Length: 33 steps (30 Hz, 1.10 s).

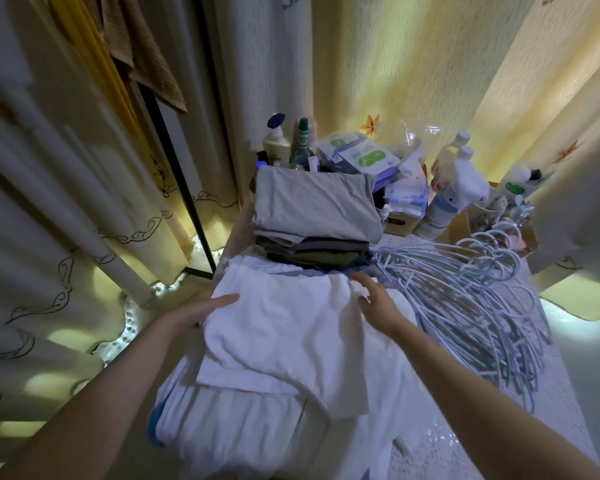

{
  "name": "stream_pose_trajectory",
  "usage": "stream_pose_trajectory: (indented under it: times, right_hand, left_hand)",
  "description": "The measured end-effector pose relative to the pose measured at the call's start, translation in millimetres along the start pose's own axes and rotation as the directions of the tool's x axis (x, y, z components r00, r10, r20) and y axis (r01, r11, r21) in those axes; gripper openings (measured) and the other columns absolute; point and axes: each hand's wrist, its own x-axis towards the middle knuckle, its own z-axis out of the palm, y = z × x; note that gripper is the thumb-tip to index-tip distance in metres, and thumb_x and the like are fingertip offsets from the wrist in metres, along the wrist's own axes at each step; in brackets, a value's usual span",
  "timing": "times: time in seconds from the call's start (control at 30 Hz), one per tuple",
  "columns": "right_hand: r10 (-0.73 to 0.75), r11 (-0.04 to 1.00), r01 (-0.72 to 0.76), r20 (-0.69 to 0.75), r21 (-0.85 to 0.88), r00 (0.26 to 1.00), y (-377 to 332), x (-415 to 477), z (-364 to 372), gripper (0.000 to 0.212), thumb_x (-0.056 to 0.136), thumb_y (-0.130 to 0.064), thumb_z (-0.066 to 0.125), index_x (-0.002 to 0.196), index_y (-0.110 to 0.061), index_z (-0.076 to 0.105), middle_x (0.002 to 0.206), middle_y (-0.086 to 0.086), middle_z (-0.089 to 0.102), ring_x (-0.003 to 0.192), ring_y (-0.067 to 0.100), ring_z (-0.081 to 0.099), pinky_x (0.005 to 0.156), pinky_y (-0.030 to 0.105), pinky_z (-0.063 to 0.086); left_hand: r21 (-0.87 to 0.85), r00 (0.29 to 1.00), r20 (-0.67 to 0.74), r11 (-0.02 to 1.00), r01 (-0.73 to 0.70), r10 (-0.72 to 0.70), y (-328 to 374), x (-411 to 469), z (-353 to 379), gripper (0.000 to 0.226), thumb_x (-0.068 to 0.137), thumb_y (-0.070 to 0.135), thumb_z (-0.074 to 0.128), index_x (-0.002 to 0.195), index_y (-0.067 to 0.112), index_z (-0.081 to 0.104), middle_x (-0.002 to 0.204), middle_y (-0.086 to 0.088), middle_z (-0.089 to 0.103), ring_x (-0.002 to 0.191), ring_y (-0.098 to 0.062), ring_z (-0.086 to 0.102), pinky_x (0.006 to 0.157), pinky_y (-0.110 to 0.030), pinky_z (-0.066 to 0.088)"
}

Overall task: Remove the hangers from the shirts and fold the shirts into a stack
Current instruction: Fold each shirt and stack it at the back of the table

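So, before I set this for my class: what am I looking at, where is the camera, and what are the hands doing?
No machine here: a person works with bare hands, and the single picture comes from a camera on their head, looking down. The left hand holds a white shirt by its left edge, thumb on top; the right hand is open at its far right corner. Behind stands a stack of folded shirts. Beside it, on the table, lies a heap of hangers, with bottles at the back.
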Motion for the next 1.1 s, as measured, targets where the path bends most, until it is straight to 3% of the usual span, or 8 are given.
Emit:
stream_pose_trajectory:
  times: [0.13,0.3,0.43,0.53,0.67,0.77,0.93,1.1]
  right_hand:
    - [-0.052,0.992,0.083,0.28,-0.099,0.959,-13.5,30.5,-12.8,0.05,0.095,-0.013,0.053,0.142,-0.015,0.037,0.124,0.009,0.053,0.099,0.022,0.051,0.089,0.031,0.042]
    - [-0.008,0.988,0.064,0.358,-0.143,0.934,-2.5,42.3,-37.7,0.034,0.084,-0.036,0.069,0.096,-0.004,0.065,0.085,0.002,0.058,0.08,0.021,0.05,0.072,0.029,0.037]
    - [0.104,0.976,-0.073,0.141,-0.207,0.985,28.5,34.2,-46.8,0.042,0.081,-0.032,0.073,0.115,-0.01,0.062,0.108,0.008,0.06,0.098,0.026,0.057,0.074,0.028,0.036]
    - [0.236,0.971,-0.236,-0.17,0.02,0.957,38.4,16.1,-19.0,0.025,0.083,-0.015,0.067,0.103,-0.009,0.054,0.101,0.01,0.049,0.089,0.023,0.051,0.073,0.03,0.037]
    - [0.485,0.861,-0.427,-0.19,0.278,0.854,33.6,-16.9,19.5,0.029,0.089,-0.034,0.061,0.086,-0.011,0.044,0.076,0.003,0.053,0.074,0.024,0.052,0.059,0.031,0.033]
    - [0.498,0.828,-0.478,0.009,0.292,0.867,25.1,-40.1,33.1,0.035,0.086,-0.043,0.063,0.079,-0.015,0.043,0.073,-0.001,0.052,0.077,0.023,0.053,0.061,0.03,0.038]
    - [0.338,0.705,-0.439,0.28,0.557,0.899,0.9,-56.2,14.4,0.04,0.087,-0.018,0.065,0.121,-0.02,0.046,0.109,0.007,0.063,0.094,0.022,0.065,0.057,0.029,0.055]
    - [0.167,0.769,-0.281,0.244,0.575,0.955,-66.7,-46.4,27.5,0.053,0.089,-0.004,0.057,0.134,-0.012,0.029,0.1,0.012,0.055,0.077,0.019,0.061,0.049,0.03,0.052]
  left_hand:
    - [-0.052,0.999,-0.014,0.998,0.041,-0.042,15.8,10.3,2.3,0.045,0.087,0.042,0.063,0.119,0.011,0.062,0.114,-0.01,0.068,0.108,-0.027,0.063,0.103,-0.042,0.044]
    - [0.252,0.987,-0.079,0.961,-0.113,0.137,15.3,24.0,2.9,0.032,0.089,0.041,0.061,0.11,0.018,0.066,0.103,0.0,0.069,0.092,-0.018,0.066,0.081,-0.031,0.052]
    - [0.456,0.9,-0.222,0.856,-0.244,0.375,6.8,37.5,15.2,0.017,0.094,0.022,0.057,0.096,0.005,0.062,0.085,-0.007,0.061,0.079,-0.018,0.056,0.072,-0.031,0.042]
    - [0.67,0.673,-0.42,0.708,-0.223,0.609,-5.9,34.4,31.9,0.019,0.089,0.009,0.061,0.106,0.002,0.056,0.105,-0.016,0.06,0.095,-0.033,0.058,0.079,-0.043,0.046]
    - [0.897,0.439,0.047,0.156,-0.413,0.897,-18.6,24.9,59.8,0.037,0.086,0.025,0.057,0.123,0.017,0.052,0.129,-0.005,0.051,0.122,-0.026,0.043,0.101,-0.036,0.033]
    - [0.917,0.683,0.31,-0.02,-0.397,0.661,-42.3,25.1,74.3,0.068,0.092,0.053,0.04,0.151,0.027,0.018,0.159,0.001,0.013,0.147,-0.022,0.009,0.119,-0.04,0.005]
    - [0.949,0.868,0.205,0.124,-0.289,0.453,-54.6,39.8,69.8,0.073,0.093,0.057,0.038,0.152,0.028,0.005,0.159,0.009,-0.007,0.148,-0.017,-0.006,0.118,-0.042,-0.002]
    - [0.176,0.959,-0.06,0.949,-0.263,0.277,-3.5,27.2,66.2,0.031,0.099,0.036,0.046,0.114,0.014,0.063,0.102,0.001,0.071,0.104,-0.026,0.065,0.083,-0.029,0.048]
